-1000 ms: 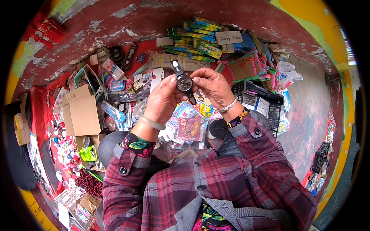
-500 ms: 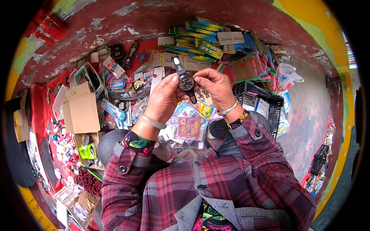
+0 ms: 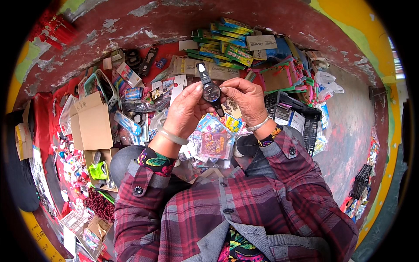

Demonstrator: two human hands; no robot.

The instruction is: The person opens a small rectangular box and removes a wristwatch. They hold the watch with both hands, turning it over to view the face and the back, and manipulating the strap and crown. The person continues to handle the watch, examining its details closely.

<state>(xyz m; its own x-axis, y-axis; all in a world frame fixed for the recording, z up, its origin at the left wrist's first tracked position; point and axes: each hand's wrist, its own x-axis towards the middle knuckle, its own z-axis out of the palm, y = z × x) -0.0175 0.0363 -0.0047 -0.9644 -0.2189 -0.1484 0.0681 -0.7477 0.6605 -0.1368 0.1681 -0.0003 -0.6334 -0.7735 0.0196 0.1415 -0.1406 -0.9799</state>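
Observation:
A black wristwatch with a round dark face and a black strap is held up in front of me, its strap running up and down. My left hand grips the case from the left, thumb on its edge and fingers behind. At the right side of the case, the thumb and forefinger of my right hand are pinched together, by the place where a crown sits; the crown itself is hidden. Below the watch lie flat plastic packets, among them a reddish one.
An open cardboard box stands at the left, near plastic baskets. Yellow-green boxes are piled at the back. On the right sits a black crate, with pink-edged boards behind it. Dark red beads lie lower left.
Hardly anything differs. The watch has shifted and tilted very slightly, while both hands keep their hold and place.

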